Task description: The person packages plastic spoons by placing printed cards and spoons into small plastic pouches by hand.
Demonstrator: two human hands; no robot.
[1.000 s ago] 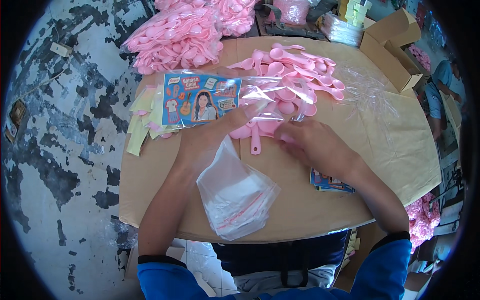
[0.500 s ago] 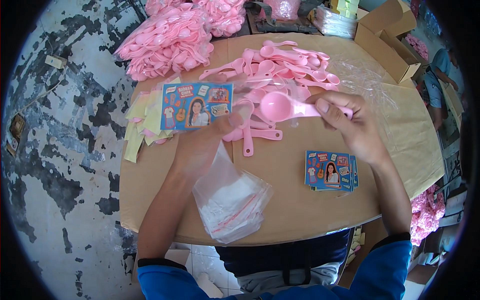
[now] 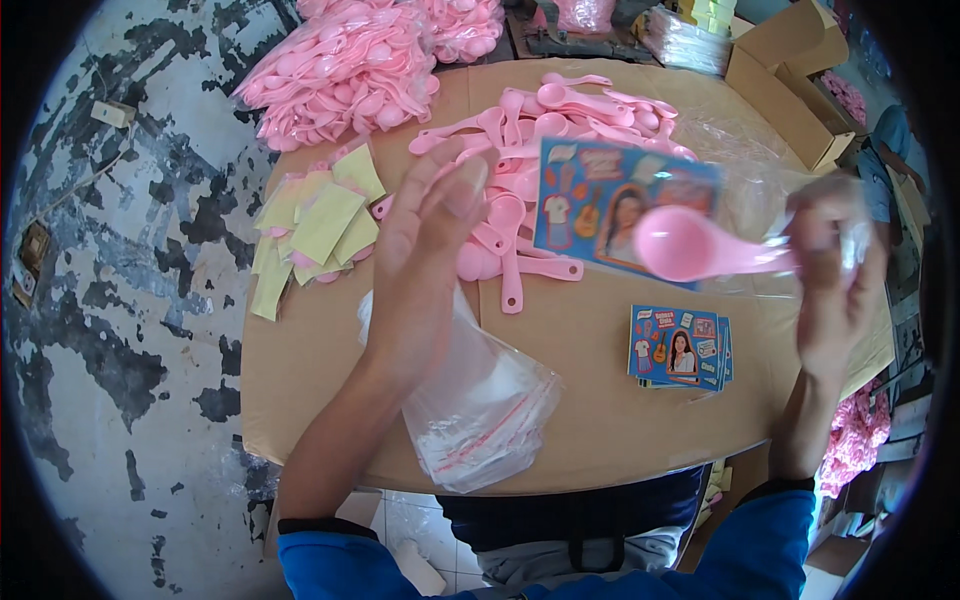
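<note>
My right hand (image 3: pixel 835 270), blurred by motion, is closed around the handle end of a pink measuring spoon (image 3: pixel 675 243) and clear plastic film. The spoon's bowl overlaps a blue printed card (image 3: pixel 580 205), which appears to be in a clear bag; whether the spoon is inside it too I cannot tell. My left hand (image 3: pixel 425 240) is raised with its fingers apart and nothing in them. Beneath its wrist lies a stack of clear plastic bags (image 3: pixel 485 420). More pink measuring spoons (image 3: pixel 508 215) are heaped beyond it.
Blue cards are stacked (image 3: pixel 678 350) at the right of the brown-covered table (image 3: pixel 590 420). Packets with yellow cards (image 3: pixel 330 220) lie at left. Large bags of pink spoons (image 3: pixel 335 80) sit at the far left, an open cardboard box (image 3: pixel 790 90) at the far right. Another person (image 3: pixel 890 150) is beyond.
The bagged blue card has left my left hand and moved right with the spoon, on my right hand's side. My left hand has opened; my right hand has moved outward to the right.
</note>
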